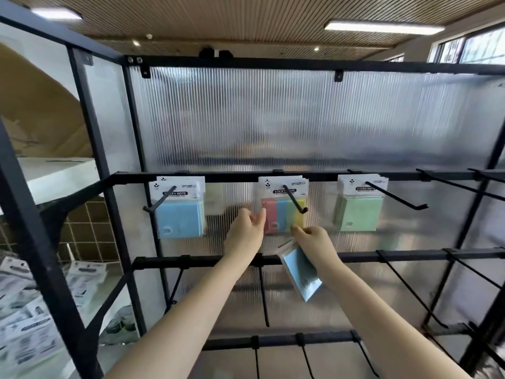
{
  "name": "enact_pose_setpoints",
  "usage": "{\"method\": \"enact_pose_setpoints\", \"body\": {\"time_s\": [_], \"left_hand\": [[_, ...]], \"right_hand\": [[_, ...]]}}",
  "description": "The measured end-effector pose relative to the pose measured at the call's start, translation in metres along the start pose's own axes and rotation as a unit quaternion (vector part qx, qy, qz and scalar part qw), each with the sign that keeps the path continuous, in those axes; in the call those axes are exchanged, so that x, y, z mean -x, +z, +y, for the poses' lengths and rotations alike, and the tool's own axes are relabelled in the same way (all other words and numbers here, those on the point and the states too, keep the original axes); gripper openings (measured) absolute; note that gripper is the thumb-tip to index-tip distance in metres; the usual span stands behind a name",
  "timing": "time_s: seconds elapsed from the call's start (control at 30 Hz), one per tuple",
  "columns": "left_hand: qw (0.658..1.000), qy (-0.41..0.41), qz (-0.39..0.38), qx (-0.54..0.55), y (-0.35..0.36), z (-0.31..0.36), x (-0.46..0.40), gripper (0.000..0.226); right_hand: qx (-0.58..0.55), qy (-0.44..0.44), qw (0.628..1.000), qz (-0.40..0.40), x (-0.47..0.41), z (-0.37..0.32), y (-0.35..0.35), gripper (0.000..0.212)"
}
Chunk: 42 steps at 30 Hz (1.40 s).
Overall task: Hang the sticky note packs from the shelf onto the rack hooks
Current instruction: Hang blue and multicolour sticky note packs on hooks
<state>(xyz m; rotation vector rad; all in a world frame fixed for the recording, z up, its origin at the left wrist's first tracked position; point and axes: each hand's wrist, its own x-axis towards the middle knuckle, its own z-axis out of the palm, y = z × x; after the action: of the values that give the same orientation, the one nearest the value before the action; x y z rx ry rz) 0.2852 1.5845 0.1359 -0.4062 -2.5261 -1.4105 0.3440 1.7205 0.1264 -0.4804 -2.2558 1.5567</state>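
Three groups of sticky note packs hang on the top row of black hooks: blue packs at the left, multicolour packs in the middle, green packs at the right. My left hand reaches up to the multicolour packs, its fingertips at their left edge. My right hand is just below those packs and pinches a blue sticky note pack by its top, so the pack hangs down tilted. The middle hook juts out in front of the multicolour packs.
Bare black hooks stick out to the right on the top rail and along the lower rails. A ribbed translucent panel backs the rack. At the lower left, a shelf holds several more packs. The black frame post stands close on the left.
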Motion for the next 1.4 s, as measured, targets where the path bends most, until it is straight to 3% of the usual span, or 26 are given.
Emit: {"method": "enact_pose_setpoints", "body": {"time_s": [0.1, 0.23, 0.3, 0.53, 0.6, 0.8, 1.07, 1.4], "left_hand": [[0.998, 0.0, -0.058, 0.025, -0.016, -0.019, 0.019, 0.047], [0.959, -0.087, -0.151, 0.222, -0.056, -0.035, 0.052, 0.062], [0.947, -0.066, -0.164, 0.267, -0.079, -0.039, 0.066, 0.061], [0.942, 0.071, -0.034, 0.326, -0.148, -0.027, 0.093, 0.011], [0.94, 0.105, 0.015, 0.323, -0.162, -0.025, 0.096, 0.01], [0.926, 0.176, 0.148, 0.298, -0.187, -0.034, 0.091, 0.008], [0.931, 0.183, 0.169, 0.266, -0.195, -0.047, 0.067, 0.011], [0.934, 0.188, 0.241, 0.183, -0.171, -0.066, 0.041, 0.014]], "right_hand": [[-0.053, 0.001, 0.998, -0.014, 0.019, -0.003, 0.013, 0.033], [-0.109, -0.052, 0.992, 0.021, 0.043, -0.016, 0.038, 0.029], [-0.155, -0.092, 0.983, 0.044, 0.055, -0.027, 0.051, 0.027], [-0.202, -0.253, 0.945, 0.056, 0.095, -0.071, 0.086, 0.008], [-0.202, -0.275, 0.94, 0.026, 0.103, -0.084, 0.091, 0.005], [-0.202, -0.271, 0.938, -0.077, 0.113, -0.108, 0.107, 0.026], [-0.193, -0.295, 0.934, -0.06, 0.105, -0.116, 0.131, 0.01], [-0.129, -0.304, 0.944, -0.01, 0.072, -0.102, 0.148, 0.014]]}}
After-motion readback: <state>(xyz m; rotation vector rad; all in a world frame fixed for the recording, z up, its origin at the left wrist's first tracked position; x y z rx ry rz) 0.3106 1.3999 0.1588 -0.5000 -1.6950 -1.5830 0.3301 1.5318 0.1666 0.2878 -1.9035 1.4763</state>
